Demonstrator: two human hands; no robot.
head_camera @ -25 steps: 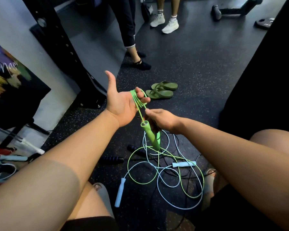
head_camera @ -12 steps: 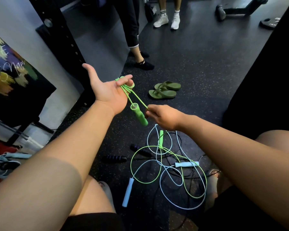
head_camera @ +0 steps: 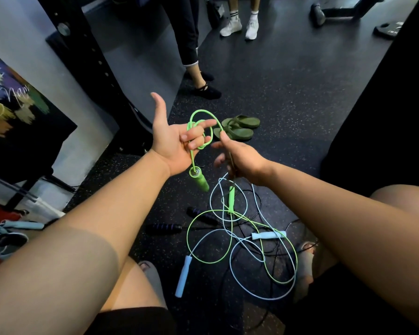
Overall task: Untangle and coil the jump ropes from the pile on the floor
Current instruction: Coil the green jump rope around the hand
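Observation:
A green jump rope (head_camera: pixel 202 126) loops around the fingers of my left hand (head_camera: pixel 173 141), which is held palm up with the thumb out and some fingers curled over the cord. One green handle (head_camera: pixel 199 179) dangles below that palm. My right hand (head_camera: pixel 237 155) pinches the same green cord just right of the loops. The other green handle (head_camera: pixel 231 199) hangs or lies below it. On the floor lies the tangled pile: the green cord, a light blue rope (head_camera: pixel 240 259) with two blue handles (head_camera: pixel 183 275) (head_camera: pixel 267 235), and a black rope with dark handles (head_camera: pixel 163 228).
Green sandals (head_camera: pixel 238 128) lie on the dark speckled floor (head_camera: pixel 288 97) beyond my hands. People's legs and feet stand farther back (head_camera: pixel 198 78) (head_camera: pixel 240 26). A black rack post (head_camera: pixel 92 59) and a painted board (head_camera: pixel 17 112) stand left. My knees flank the pile.
My left hand moved right and down, its loops loosening into a wider loop over the fingers. My right hand rose beside it, bringing the cord up. The dangling handle dropped under the palm.

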